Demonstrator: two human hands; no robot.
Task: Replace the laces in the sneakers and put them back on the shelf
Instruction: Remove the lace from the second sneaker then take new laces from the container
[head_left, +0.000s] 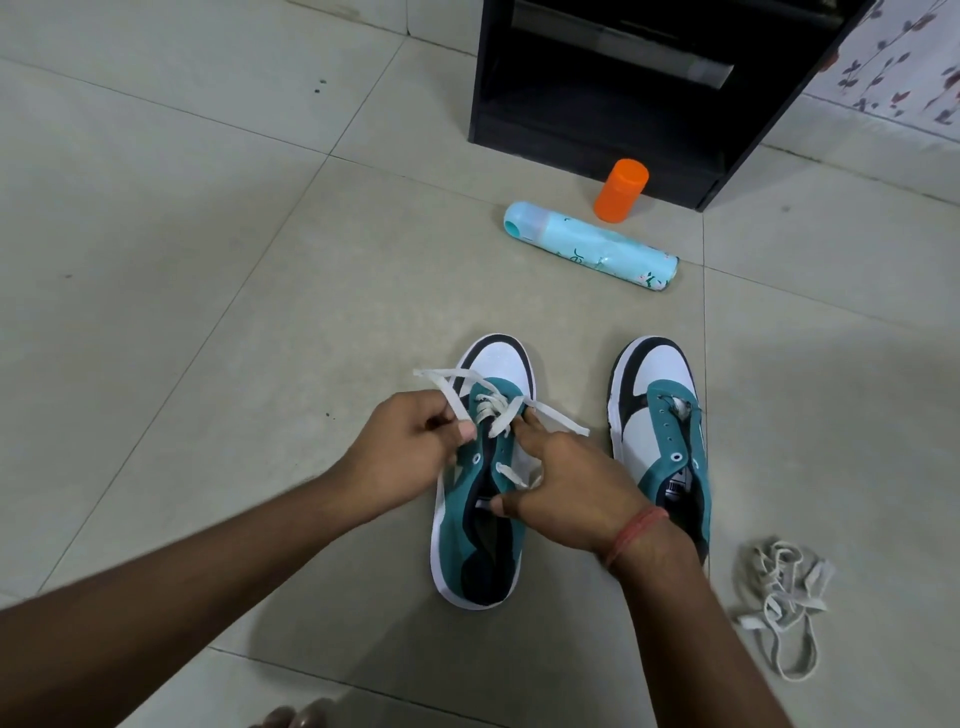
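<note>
Head view, left to right: my left hand (410, 441) pinches one end of the white lace (498, 410) beside the left sneaker (480, 519). That sneaker stands on the floor (208, 260), laced through its front eyelets only. My right hand (566, 483) rests on its tongue, index finger pressing the crossed lace, thumb at the opening. Just beside it stands the right sneaker (660, 415), mostly unlaced. A loose lace pile (784, 587) lies at far right. Beyond, a blue can (592, 247) lies flat, an orange bottle (621, 189) stands upright, and behind them the black shelf (623, 78).
</note>
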